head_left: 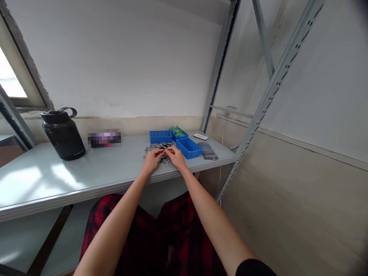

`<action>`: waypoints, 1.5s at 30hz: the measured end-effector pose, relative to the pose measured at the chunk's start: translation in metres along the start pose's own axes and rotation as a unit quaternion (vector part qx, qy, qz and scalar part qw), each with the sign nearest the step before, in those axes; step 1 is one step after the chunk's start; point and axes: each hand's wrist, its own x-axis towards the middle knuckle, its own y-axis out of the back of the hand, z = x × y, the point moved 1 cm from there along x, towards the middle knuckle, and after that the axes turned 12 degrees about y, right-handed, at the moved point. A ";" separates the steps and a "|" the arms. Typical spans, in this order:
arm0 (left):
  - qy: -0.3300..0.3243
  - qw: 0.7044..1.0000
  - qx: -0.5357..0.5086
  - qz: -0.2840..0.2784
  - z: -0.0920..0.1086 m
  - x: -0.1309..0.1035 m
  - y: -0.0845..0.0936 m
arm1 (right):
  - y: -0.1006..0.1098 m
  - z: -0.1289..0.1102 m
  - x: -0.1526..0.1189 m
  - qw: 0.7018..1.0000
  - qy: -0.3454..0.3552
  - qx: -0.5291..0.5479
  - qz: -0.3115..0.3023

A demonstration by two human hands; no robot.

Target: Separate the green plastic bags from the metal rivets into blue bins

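The small metal pieces (154, 147), heaped, look light, stiff, slippery; I'd pinch each mid-length. Over them, left hand (152, 161) and right hand (176, 157) nearly meet; I can't tell whether either grips one. A blue bin (193, 153) stands beside, on the bench (112, 166).

Black bottle (63, 136), window (6, 67), white wall (123, 59)
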 end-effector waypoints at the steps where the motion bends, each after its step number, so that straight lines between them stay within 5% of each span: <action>1: 0.009 1.000 -0.006 0.000 0.000 0.000 0.000 | 0.000 0.001 0.000 1.000 -0.001 0.000 0.001; 6: 0.055 0.998 -0.029 0.030 -0.001 0.001 0.001 | 0.001 0.004 0.001 1.000 -0.009 0.012 0.025; 19: 0.036 0.999 -0.005 0.040 -0.008 0.002 -0.001 | 0.003 0.014 0.005 0.995 -0.034 0.043 0.083; 40: 0.018 0.998 -0.002 0.060 -0.003 0.001 0.001 | 0.002 0.013 0.004 0.997 -0.030 0.035 0.070; 45: 0.029 0.994 -0.031 0.102 0.001 -0.001 0.004 | 0.000 0.009 0.003 0.999 -0.018 0.020 0.030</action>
